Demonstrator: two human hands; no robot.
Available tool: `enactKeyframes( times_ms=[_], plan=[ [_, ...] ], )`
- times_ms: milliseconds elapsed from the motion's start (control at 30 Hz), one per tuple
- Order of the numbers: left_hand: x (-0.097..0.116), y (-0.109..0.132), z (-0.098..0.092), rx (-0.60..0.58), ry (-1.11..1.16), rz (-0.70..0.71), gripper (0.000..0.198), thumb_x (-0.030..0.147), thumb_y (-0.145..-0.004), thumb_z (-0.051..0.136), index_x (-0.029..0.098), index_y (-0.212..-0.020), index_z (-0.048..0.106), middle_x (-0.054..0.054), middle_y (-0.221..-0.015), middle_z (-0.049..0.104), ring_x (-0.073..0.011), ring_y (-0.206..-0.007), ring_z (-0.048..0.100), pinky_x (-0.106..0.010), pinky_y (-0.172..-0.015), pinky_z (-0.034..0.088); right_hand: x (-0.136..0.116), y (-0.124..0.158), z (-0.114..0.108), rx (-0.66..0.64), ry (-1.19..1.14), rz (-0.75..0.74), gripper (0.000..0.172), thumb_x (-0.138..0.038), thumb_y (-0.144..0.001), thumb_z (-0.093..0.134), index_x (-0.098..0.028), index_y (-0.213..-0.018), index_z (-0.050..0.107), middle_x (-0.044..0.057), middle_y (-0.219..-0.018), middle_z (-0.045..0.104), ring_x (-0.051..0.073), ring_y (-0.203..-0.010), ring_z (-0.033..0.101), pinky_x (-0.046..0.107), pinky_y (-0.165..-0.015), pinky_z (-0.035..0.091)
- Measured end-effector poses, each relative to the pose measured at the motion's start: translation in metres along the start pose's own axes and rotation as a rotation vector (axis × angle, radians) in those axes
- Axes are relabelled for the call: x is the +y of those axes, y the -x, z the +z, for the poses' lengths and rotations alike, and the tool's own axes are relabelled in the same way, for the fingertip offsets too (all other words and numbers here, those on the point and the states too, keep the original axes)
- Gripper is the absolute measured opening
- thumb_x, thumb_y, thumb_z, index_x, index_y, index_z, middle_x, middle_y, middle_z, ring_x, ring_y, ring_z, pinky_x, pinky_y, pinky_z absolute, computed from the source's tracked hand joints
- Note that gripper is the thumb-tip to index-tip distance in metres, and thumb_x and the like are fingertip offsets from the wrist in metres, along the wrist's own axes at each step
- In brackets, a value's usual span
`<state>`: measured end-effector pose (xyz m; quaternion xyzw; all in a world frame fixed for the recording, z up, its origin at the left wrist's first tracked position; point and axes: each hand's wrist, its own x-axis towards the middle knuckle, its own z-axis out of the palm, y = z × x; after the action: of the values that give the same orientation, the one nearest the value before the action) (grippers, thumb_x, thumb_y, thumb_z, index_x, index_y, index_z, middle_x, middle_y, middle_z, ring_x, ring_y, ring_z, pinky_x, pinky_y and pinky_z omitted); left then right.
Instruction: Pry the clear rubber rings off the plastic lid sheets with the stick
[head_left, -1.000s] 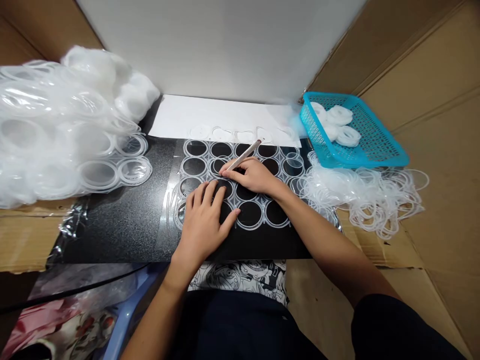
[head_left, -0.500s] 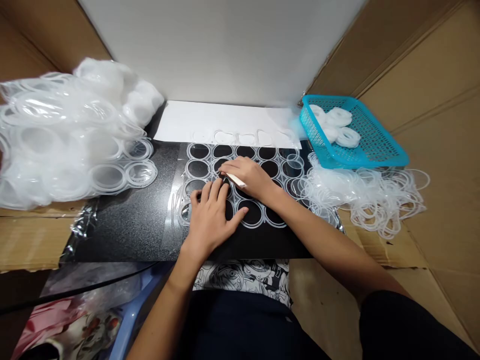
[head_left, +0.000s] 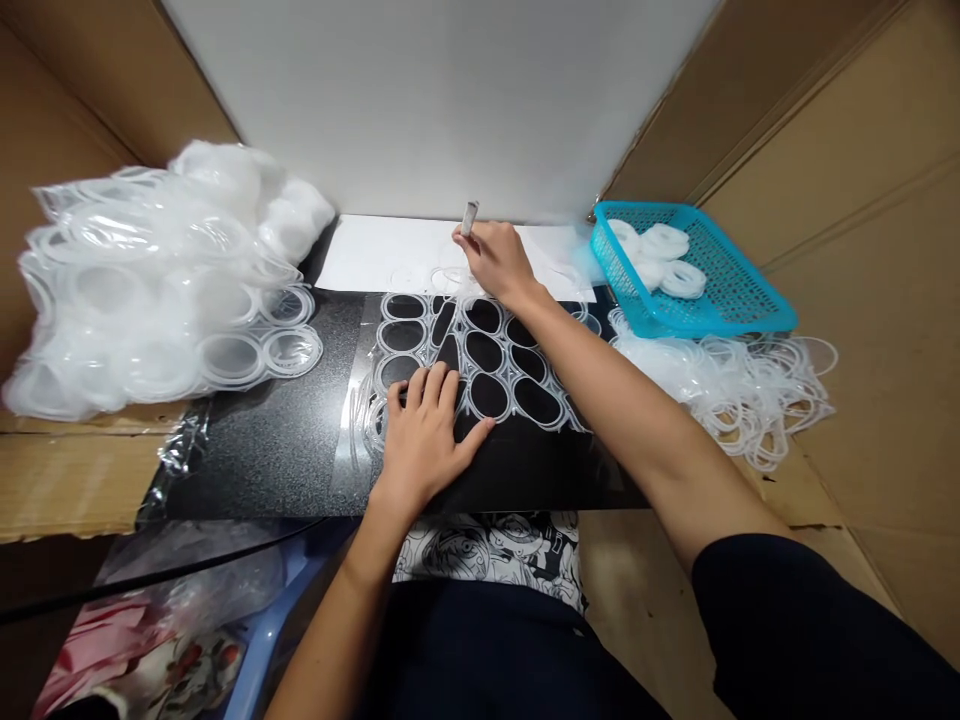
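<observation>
A clear plastic sheet (head_left: 511,360) with rows of ring outlines and round openings lies on the black tabletop. Its right part is skewed, and a slanting dark gap shows between it and the left column of rings (head_left: 403,337). My left hand (head_left: 424,430) rests flat on the sheet's near left part, fingers spread. Over the sheet's far edge, my right hand (head_left: 499,262) is closed around a slim whitish stick-like tool (head_left: 469,218) that points up. The tool's lower end is hidden by the hand. Whether those fingers also pinch the sheet, I cannot tell.
A heap of clear plastic ring sheets (head_left: 150,290) sits at left. White paper (head_left: 375,245) lies along the back wall. At right stand a turquoise basket (head_left: 750,290) with several white ring stacks and, nearer, a tangled pile of clear rings (head_left: 765,400). Cardboard walls (head_left: 847,200) border the space.
My right hand has moved away from my left hand to the far edge, turning the tool upright. The sheet's right part has shifted and skewed, opening a gap. My left hand stays put.
</observation>
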<state>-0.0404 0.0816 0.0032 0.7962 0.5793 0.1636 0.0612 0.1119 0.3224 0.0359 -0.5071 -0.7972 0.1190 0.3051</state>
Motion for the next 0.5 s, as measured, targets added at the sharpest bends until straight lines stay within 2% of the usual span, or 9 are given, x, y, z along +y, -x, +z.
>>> enactKeyframes(
  times_ms=[100,167,300,400,500],
  plan=[
    [-0.004,0.002,-0.001,-0.003,0.008,0.01,0.062,0.063,-0.1,0.05,0.016,-0.141,0.054,-0.018,-0.152,0.054,-0.0386,-0.142,0.044,-0.061,-0.116,0.033,-0.006,0.014,0.002,0.044,-0.138,-0.018,0.025,-0.03,-0.104,0.053,-0.021,-0.103,0.076,0.008,-0.105,0.077,0.026,-0.105,0.069,0.041,-0.1,0.049],
    [-0.005,0.004,-0.005,0.012,0.046,0.0,0.054,0.058,-0.102,0.051,0.016,-0.136,0.057,-0.018,-0.148,0.056,-0.0359,-0.139,0.048,-0.057,-0.115,0.036,-0.012,0.031,0.0,0.031,-0.254,-0.042,0.024,-0.03,-0.102,0.056,-0.02,-0.1,0.078,0.007,-0.11,0.079,0.024,-0.107,0.07,0.04,-0.102,0.05],
    [0.007,0.002,-0.017,0.09,0.052,0.001,0.041,0.045,-0.107,0.046,0.015,-0.132,0.06,-0.019,-0.144,0.058,-0.033,-0.137,0.052,-0.054,-0.114,0.039,-0.026,0.07,-0.012,-0.158,-0.449,-0.04,0.024,-0.035,-0.1,0.06,-0.023,-0.099,0.08,0.005,-0.112,0.08,0.022,-0.1,0.073,0.039,-0.094,0.057],
    [0.027,-0.01,-0.014,0.053,0.037,0.067,0.054,0.048,-0.108,0.041,0.011,-0.145,0.053,-0.021,-0.157,0.05,-0.0344,-0.148,0.044,-0.053,-0.123,0.033,-0.031,0.087,-0.023,-0.279,-0.483,-0.041,0.023,-0.036,-0.099,0.061,-0.025,-0.101,0.081,0.004,-0.109,0.081,0.021,-0.095,0.074,0.039,-0.089,0.059],
    [0.043,-0.025,0.006,-0.065,0.021,0.035,0.074,0.058,-0.106,0.04,0.006,-0.158,0.039,-0.023,-0.17,0.031,-0.0374,-0.16,0.025,-0.055,-0.129,0.023,-0.033,0.084,-0.029,-0.303,-0.458,-0.072,0.021,-0.033,-0.099,0.062,-0.025,-0.101,0.082,0.003,-0.108,0.081,0.021,-0.097,0.074,0.039,-0.09,0.058]
  ],
)
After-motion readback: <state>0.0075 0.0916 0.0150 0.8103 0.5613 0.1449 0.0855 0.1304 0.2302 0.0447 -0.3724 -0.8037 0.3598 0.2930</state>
